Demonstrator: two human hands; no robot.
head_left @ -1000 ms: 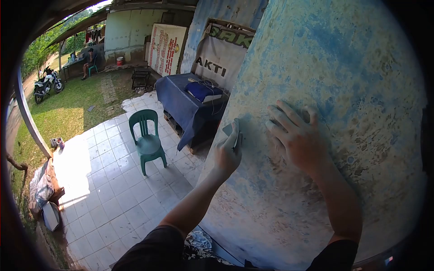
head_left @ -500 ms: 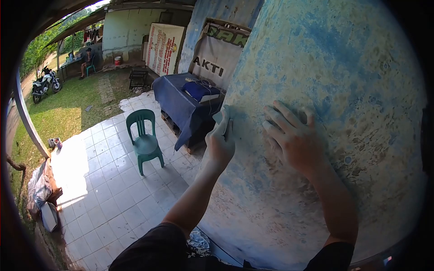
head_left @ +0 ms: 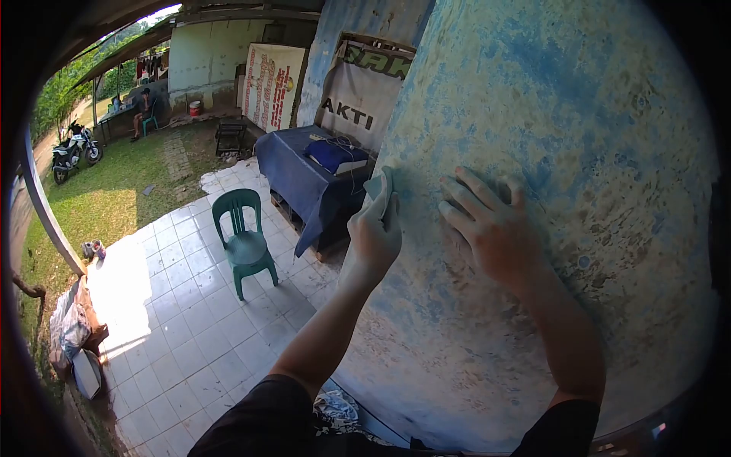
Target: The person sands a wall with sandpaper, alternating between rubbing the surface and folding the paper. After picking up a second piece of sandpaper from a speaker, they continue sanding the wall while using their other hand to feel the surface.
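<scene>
My left hand (head_left: 375, 238) is closed around a folded piece of sandpaper (head_left: 383, 181), grey-green and dusty, at the left edge of a big curved panel (head_left: 472, 343). Patchy blue, white and brown paint covers this panel, with dust and rough spots. My right hand (head_left: 496, 232) lies on the panel's face with its fingers spread, holding nothing. Pale dust coats the fingers of both hands.
A green plastic chair (head_left: 245, 244) stands on the white tiled floor (head_left: 183, 335). Behind it is a table under a dark blue cover (head_left: 293, 164), with a blue bundle (head_left: 335, 154) on top. Farther off are a motorcycle (head_left: 75, 154) and a seated person (head_left: 143, 114).
My left hand has shifted slightly, and the sandpaper now stands more upright at the panel's edge. My right hand stays spread on the panel, almost unmoved.
</scene>
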